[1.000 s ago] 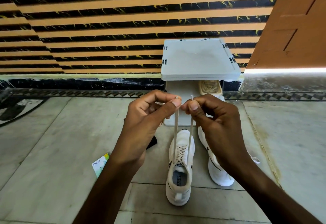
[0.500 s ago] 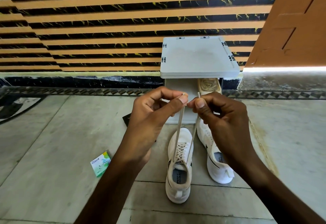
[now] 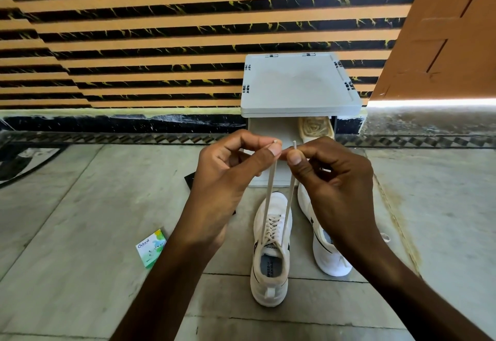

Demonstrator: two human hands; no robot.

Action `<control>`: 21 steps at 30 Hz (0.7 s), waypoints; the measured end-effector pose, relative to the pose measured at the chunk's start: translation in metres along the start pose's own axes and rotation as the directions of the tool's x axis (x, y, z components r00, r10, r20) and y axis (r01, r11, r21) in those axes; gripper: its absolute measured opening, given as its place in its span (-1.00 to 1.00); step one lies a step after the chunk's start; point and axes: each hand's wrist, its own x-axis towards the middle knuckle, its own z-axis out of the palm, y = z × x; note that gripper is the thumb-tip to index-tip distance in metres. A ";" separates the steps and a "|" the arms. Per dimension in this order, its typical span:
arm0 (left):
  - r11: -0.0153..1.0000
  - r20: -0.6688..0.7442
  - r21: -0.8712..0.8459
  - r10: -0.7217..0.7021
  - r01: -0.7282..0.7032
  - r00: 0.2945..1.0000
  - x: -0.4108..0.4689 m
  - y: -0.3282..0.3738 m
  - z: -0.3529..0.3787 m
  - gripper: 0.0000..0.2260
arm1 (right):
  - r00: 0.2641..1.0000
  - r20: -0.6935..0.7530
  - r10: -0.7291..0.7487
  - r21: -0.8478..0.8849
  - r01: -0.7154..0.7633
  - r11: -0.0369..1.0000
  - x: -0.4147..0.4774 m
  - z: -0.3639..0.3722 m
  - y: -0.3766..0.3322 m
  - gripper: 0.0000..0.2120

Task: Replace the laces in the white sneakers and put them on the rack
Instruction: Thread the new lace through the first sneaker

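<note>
Lace ends (image 3: 269, 187) rise taut from the nearer white sneaker (image 3: 269, 273). One is pinched between thumb and forefinger of the left hand (image 3: 230, 176), the other likewise in the right hand (image 3: 330, 176), with the tips held level, I'd guess to even the lengths before tying. The shoe stands on the floor, toe toward the grey rack (image 3: 298, 85). Its mate (image 3: 330, 257) stands just beside it, half hidden by the right wrist, so I can't tell if it's laced. A beige shoe (image 3: 316, 128) sits inside the rack.
</note>
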 end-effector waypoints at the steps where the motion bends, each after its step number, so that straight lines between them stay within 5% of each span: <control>1: 1.000 0.000 0.000 0.003 -0.003 1.000 0.000 0.000 0.000 -0.89 | 1.000 -0.001 -0.006 -0.002 0.006 1.000 0.000 0.000 0.000 -0.89; 21: 1.000 -0.018 -0.017 0.021 -0.021 1.000 0.003 -0.013 -0.002 -0.90 | 0.997 0.017 0.080 -0.067 -0.078 0.995 -0.002 -0.003 0.009 -0.88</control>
